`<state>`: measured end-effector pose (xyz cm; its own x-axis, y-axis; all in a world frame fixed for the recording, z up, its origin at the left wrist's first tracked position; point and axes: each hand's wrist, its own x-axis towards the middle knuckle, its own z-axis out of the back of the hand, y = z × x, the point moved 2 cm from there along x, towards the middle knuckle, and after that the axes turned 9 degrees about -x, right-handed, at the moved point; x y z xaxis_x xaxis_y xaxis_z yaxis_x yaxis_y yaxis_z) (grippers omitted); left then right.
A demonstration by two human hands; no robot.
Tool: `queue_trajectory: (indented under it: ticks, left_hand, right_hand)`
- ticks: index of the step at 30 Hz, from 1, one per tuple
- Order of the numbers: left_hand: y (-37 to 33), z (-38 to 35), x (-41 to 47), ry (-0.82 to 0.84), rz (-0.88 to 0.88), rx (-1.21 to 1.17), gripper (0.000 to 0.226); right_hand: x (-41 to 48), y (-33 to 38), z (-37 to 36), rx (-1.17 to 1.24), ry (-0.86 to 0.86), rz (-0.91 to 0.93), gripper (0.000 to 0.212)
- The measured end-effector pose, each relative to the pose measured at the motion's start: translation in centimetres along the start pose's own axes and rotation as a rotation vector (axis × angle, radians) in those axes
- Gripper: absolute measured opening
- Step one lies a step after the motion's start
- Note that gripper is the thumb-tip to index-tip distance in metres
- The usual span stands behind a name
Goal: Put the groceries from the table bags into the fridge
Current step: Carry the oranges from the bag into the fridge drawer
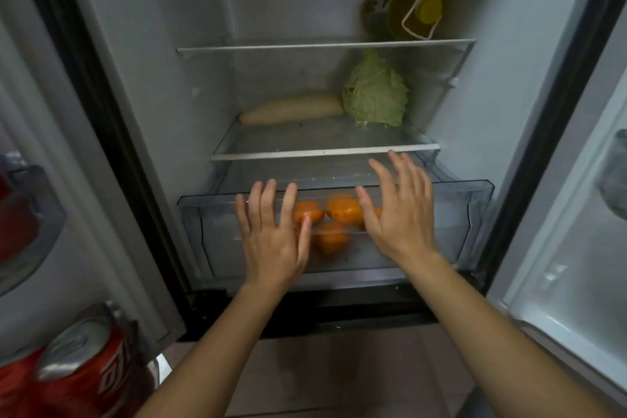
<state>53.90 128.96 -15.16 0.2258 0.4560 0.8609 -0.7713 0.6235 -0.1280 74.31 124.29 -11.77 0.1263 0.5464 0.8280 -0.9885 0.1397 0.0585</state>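
Several oranges [342, 212] lie in the clear drawer [458, 214], partly pulled out at the bottom of the open fridge [152, 78]. The left hand [271, 237] and right hand [400, 214] are flat at the drawer's front wall, fingers straight and spread, holding nothing; whether they touch it I cannot tell. On the shelf [305, 154] above lie a cabbage [375, 92] and a pale radish [291, 110].

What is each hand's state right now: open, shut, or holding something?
Left hand: open, fingers straight at the clear drawer, holding nothing.
Right hand: open, fingers spread at the same drawer, holding nothing.
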Motion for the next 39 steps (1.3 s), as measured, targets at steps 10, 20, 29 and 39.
queue_trajectory:
  ticks: [10, 20, 29, 39]
  left_hand:
    - [0.3, -2.1, 1.4, -0.044, 0.077, -0.016, 0.045]
    - [3.3, -6.3, 5.4, 0.253, 0.088, 0.084, 0.072]
    - [4.5, -9.3, 7.2, 0.372, 0.123, 0.153, 0.083]
    - [4.3, -7.2, 7.9, 0.544, 0.113, 0.102, 0.091]
  right_hand:
    - [-2.9, -2.3, -4.2, -0.129, -0.080, 0.006, 0.061]
    - [1.5, -3.2, -9.0, -0.146, 0.058, -0.001, 0.062]
    - [3.4, -3.6, -11.7, -0.177, 0.186, -0.005, 0.066]
    - [3.9, -3.2, -10.0, -0.223, 0.340, 0.010, 0.075]
